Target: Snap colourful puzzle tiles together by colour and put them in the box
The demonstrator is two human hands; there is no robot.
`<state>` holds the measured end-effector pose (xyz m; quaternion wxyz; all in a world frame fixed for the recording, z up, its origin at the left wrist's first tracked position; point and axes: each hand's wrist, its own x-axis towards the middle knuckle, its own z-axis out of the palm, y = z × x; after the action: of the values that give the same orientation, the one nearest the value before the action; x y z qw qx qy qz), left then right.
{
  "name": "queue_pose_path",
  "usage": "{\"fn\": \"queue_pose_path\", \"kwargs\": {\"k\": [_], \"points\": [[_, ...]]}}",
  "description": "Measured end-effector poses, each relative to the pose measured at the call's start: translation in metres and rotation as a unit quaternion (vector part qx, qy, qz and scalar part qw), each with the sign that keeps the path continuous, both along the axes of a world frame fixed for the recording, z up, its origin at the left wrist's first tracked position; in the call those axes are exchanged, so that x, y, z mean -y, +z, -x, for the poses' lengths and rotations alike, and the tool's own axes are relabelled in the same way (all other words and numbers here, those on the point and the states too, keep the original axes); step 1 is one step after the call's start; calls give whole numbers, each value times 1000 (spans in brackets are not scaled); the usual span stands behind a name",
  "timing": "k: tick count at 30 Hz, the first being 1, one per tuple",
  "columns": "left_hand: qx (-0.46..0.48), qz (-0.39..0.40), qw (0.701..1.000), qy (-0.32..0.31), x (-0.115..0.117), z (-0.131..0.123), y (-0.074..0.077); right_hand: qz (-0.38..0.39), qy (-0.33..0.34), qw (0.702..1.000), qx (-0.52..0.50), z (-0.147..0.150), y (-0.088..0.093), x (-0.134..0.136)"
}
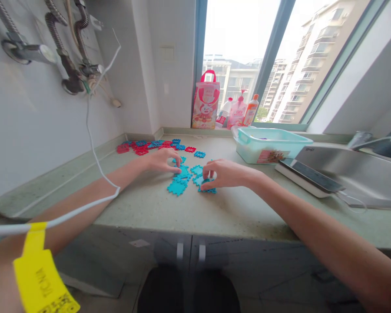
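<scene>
Several flat teal interlocking tiles with notched edges lie in a loose cluster on the counter between my hands. My left hand (164,161) is curled at the cluster's far left, thumb and fingers pinching at a teal tile (183,171). At the right side, my right hand (226,172) has its thumb and bent fingers closed around another teal tile (210,190), which the hand partly hides. Nearest the counter's front edge lies a teal tile (177,187) in full view. Behind my left hand spreads a pile of red tiles (141,150) and blue tiles (157,143).
A pale green plastic basin (273,137) stands at the right, beside a steel sink (361,169) with a phone-like device (313,176) on its edge. Bottles (237,112) and a pink bag (206,104) line the windowsill. A white cable (94,148) hangs across my left arm.
</scene>
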<state>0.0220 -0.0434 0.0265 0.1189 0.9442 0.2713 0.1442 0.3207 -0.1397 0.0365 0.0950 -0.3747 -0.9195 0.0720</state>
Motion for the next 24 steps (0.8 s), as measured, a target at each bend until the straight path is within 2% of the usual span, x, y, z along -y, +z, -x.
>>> {"fn": "queue_pose_path", "kwargs": {"k": [2, 7, 12, 16, 20, 24], "points": [[3, -4, 1000, -2, 2, -3, -1, 17, -15, 1000, 11, -11, 2, -7], [-8, 49, 996, -69, 8, -5, 3, 31, -65, 997, 12, -30, 3, -19], [-53, 61, 996, -27, 13, -4, 13, -2, -85, 996, -4, -28, -4, -23], [-54, 64, 996, 7, 17, -9, 10, -33, -77, 996, 11, -26, -8, -24], [-10, -7, 999, 45, 10, -8, 6, -37, -84, 996, 20, -28, -7, -24], [23, -115, 985, 128, -6, 10, 12, -62, -95, 993, 22, -32, -6, -25]]}}
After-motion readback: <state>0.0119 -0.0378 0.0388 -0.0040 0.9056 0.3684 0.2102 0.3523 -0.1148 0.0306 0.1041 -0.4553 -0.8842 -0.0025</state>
